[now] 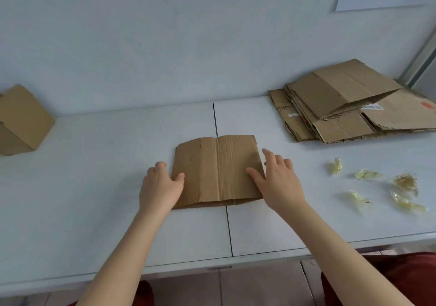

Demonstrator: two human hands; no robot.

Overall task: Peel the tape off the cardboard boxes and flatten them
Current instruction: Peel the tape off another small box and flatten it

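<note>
**Flattened box between both hands**

At far left, an unflattened cardboard box (22,121) sat on the white table (106,187). Your left hand (160,185) met the left edge of the flattened box (217,171), thumb on top; whether its fingers gripped cannot be told. Your right hand (276,180) lay released, fingers straight, thumb on the right edge. Farther right lay a stack of flattened cardboard (349,107) and crumpled tape scraps (404,182).

A flattened box (217,171) lies on the white desk (106,187). The left hand (160,187) and right hand (278,180) sit at its side edges, thumbs on top. Crumpled tape (404,182) lies to the right, a flat cardboard stack (349,107) behind it, and a standing box (21,121) far left.
</note>
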